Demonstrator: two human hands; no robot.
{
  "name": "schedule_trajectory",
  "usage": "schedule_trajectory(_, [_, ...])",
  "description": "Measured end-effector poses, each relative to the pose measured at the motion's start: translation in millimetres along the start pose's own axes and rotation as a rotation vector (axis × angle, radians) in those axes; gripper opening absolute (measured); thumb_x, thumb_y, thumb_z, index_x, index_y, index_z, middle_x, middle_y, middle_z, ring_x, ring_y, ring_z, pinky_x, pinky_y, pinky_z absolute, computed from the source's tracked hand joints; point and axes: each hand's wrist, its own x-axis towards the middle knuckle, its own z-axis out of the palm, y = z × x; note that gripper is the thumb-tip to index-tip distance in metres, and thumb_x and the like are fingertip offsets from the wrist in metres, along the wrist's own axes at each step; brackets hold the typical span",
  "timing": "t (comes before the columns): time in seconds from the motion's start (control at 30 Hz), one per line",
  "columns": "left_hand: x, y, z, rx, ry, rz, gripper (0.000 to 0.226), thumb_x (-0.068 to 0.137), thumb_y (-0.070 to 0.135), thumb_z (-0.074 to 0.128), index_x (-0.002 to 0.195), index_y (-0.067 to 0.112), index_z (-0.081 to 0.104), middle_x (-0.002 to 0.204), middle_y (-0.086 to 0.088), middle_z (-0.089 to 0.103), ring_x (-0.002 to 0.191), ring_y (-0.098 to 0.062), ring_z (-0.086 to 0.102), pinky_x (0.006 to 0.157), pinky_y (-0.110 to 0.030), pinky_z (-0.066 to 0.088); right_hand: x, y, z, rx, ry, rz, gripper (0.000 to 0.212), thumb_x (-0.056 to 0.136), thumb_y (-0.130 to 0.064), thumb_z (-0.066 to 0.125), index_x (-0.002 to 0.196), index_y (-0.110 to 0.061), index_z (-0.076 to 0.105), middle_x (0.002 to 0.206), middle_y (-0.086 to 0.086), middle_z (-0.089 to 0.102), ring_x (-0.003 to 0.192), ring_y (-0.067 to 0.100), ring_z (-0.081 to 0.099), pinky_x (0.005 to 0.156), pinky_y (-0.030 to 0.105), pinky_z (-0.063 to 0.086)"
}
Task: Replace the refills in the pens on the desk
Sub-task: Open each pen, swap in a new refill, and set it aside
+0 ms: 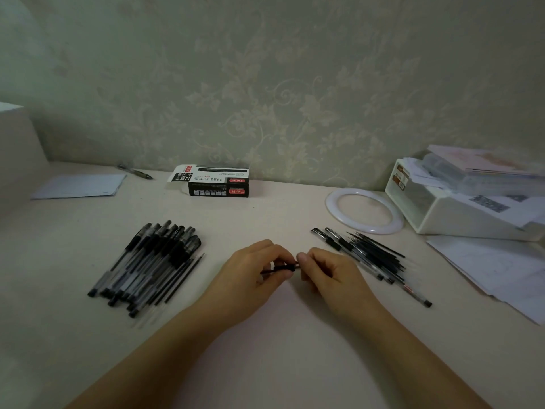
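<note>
- Two bare forearms are entering from the bottom edge of the frame, one from the lower left and one from the lower right.
- No sleeve is showing on either arm, up to the frame edge.
- The left hand [250, 273] is wearing no glove, ring or watch.
- The right hand [330, 273] is likewise showing no glove, ring or wristband.
- The fingers [302, 258] are showing short, unpainted nails.

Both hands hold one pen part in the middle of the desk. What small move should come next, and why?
Probably a short twist or pull to separate the pieces. The left hand and the right hand pinch opposite ends of one dark pen part above the desk, and it looks still joined. The picture is too blurred to show a thread or a gap.
</note>
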Motion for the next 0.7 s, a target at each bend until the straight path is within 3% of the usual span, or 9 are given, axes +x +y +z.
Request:
schedule_trajectory(0.1, [0.0,-0.6,-0.1,0.005,0.01,0.002,0.011,0.088,0.019,0.068,0.098,0.023,0.068,0.088,0.012,0.061,0.079,-0.007,0.057,0.066,-0.014,0.046,-0.8,-2.9,0.7,0.014,0.015,0.004,0.038,0.093,-0.048,0.052,0.07,-0.019,0.06,0.06,-0.006,0.061,0.054,0.005,0.052,0.056,0.02,0.042])
schedule_trajectory(0.23, [0.8,-2.8,0.2,0.015,0.041,-0.038,0.011,0.089,0.021,0.068,0.098,0.026,0.068,0.088,0.014,0.062,0.082,-0.006,0.058,0.065,-0.011,0.043,-0.7,-4.1,-1.1,0.03,-0.023,-0.011,0.009,0.095,-0.033,0.06,0.088,-0.029,0.063,0.077,-0.007,0.068,0.066,0.006,0.059,0.063,0.02,0.047])
schedule_trajectory(0.33, [1.2,-3.1,0.9,0.016,0.006,-0.025,0.01,0.089,0.022,0.067,0.098,0.026,0.07,0.088,0.012,0.062,0.08,-0.007,0.058,0.067,-0.015,0.046,-0.5,-3.2,-1.5,0.035,-0.025,-0.015,0.017,0.097,-0.026,0.058,0.08,-0.024,0.061,0.066,-0.006,0.061,0.062,0.009,0.052,0.063,0.029,0.043])
schedule_trajectory(0.5, [2.0,-2.1,-2.0,0.032,0.003,0.024,0.007,0.088,0.02,0.069,0.095,0.021,0.072,0.088,0.009,0.063,0.078,-0.008,0.059,0.068,-0.027,0.048,-1.6,-3.8,-1.5,0.053,-0.045,-0.02,0.027,0.098,-0.025,0.056,0.072,-0.022,0.056,0.055,-0.011,0.045,0.054,0.005,0.039,0.054,0.018,0.032])
schedule_trajectory(0.63, [1.9,-1.7,-2.1,0.038,0.012,0.031,0.007,0.087,0.02,0.07,0.094,0.021,0.071,0.088,0.01,0.061,0.078,-0.008,0.059,0.067,-0.027,0.049,-0.9,-4.1,-2.2,0.05,-0.037,-0.005,0.027,0.098,-0.026,0.057,0.071,-0.022,0.057,0.055,-0.011,0.047,0.054,0.004,0.041,0.054,0.019,0.034])
schedule_trajectory(0.7, [1.9,-1.7,-1.8,0.047,0.026,0.027,0.007,0.087,0.02,0.07,0.094,0.022,0.071,0.087,0.011,0.061,0.077,-0.008,0.059,0.067,-0.019,0.047,-2.0,-5.9,-0.7,0.024,0.008,-0.033,0.025,0.097,-0.029,0.058,0.072,-0.023,0.061,0.057,-0.009,0.054,0.054,0.002,0.045,0.055,0.015,0.036])
